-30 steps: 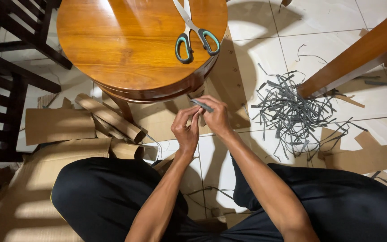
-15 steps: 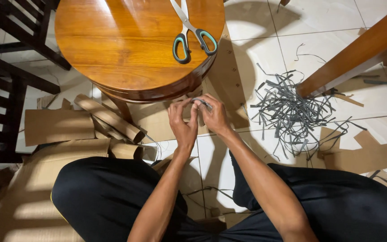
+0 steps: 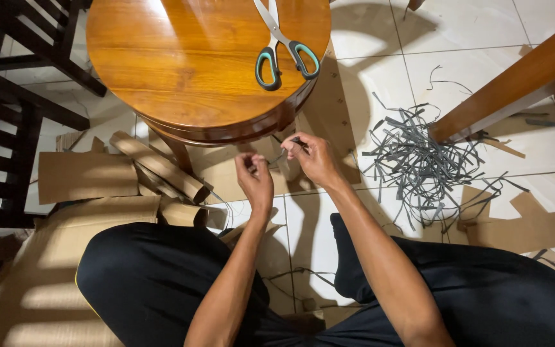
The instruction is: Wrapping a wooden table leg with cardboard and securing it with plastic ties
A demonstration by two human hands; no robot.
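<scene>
- The round wooden table (image 3: 187, 64) fills the upper middle of the frame; its rim stands just above both hands.
- Scissors (image 3: 284, 48) lie at the table's right edge.
- A tangle of grey strips (image 3: 419, 160) and a slanting wooden beam (image 3: 509, 83) crowd the right.
- Cardboard pieces (image 3: 91, 177) clutter the left.
- Bare floor tile (image 3: 303, 225) shows between the knees.

Scissors (image 3: 285, 51) lie on the round table (image 3: 181, 64), near its right edge. Right of the table, strips (image 3: 422, 160) are heaped on the floor (image 3: 470, 32) (cardboard pieces (image 3: 85, 177) lie left).
</scene>
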